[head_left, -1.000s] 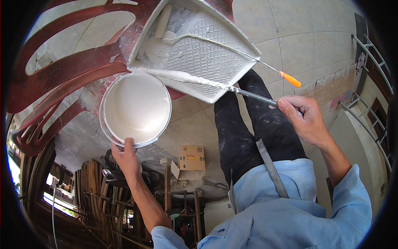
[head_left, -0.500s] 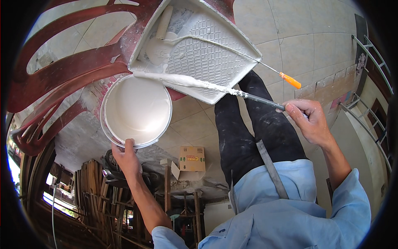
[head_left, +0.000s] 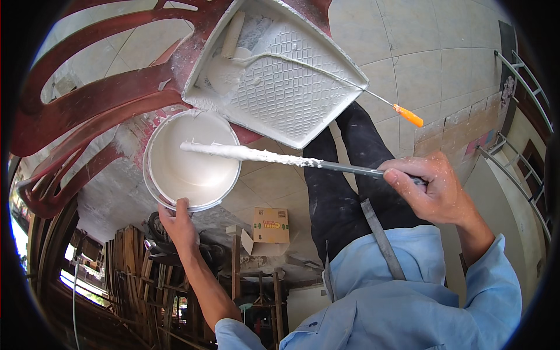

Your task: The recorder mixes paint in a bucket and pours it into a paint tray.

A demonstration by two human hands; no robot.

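Observation:
My left hand (head_left: pixel 179 224) grips the near rim of a white bucket (head_left: pixel 148 166), thumb over the edge. White paint (head_left: pixel 195 175) lies inside. In my right hand (head_left: pixel 429 185) is a dark grey stick (head_left: pixel 344 168), fingers wrapped around its end. Thick white paint coats the stick's far half, and its tip is over the bucket's opening. Beyond the bucket, a white paint tray (head_left: pixel 297 79) with a ribbed floor holds a paint roller (head_left: pixel 234 34). The roller's wire frame crosses the tray, and its orange handle (head_left: pixel 408 115) sticks out past the right side.
Tray and bucket rest on a paint-spattered red plastic chair (head_left: pixel 99 93) with slatted openings. A yellow-brown cardboard box (head_left: pixel 271 225) stands on the floor nearby. Wooden planks (head_left: pixel 125 262) lean at lower left. A metal ladder (head_left: pixel 525 76) is at far right.
The stick has moved off the tray's near edge, toward me, and its coated end is now above the bucket's opening. My left hand keeps its hold on the rim.

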